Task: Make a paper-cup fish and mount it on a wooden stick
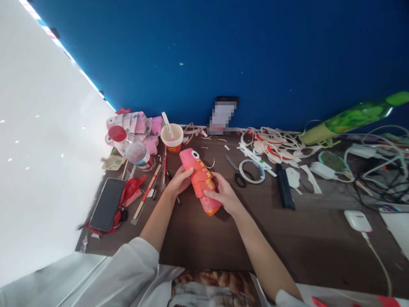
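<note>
Between my two hands is a pink and orange-red paper fish (202,181) with a round white eye at its upper left end and yellow lettering along its layered strips. My left hand (181,181) grips its left side, thumb on top. On the right side, my right hand (224,196) holds the lower part, its thumb lying across the front. The fish is tilted, held just over the dark table. Fingers beneath it are partly hidden. Black-handled scissors (238,175) and a roll of tape (252,171) lie to the right of my hands.
Left stand a red-capped bottle (136,153), a paper cup (172,135) and pink paper fish (137,123); a phone (108,204) lies nearer. Another phone (223,113) leans on the blue wall. Paper scraps (271,145), black cables (377,183) and a white earphone case (358,221) are right.
</note>
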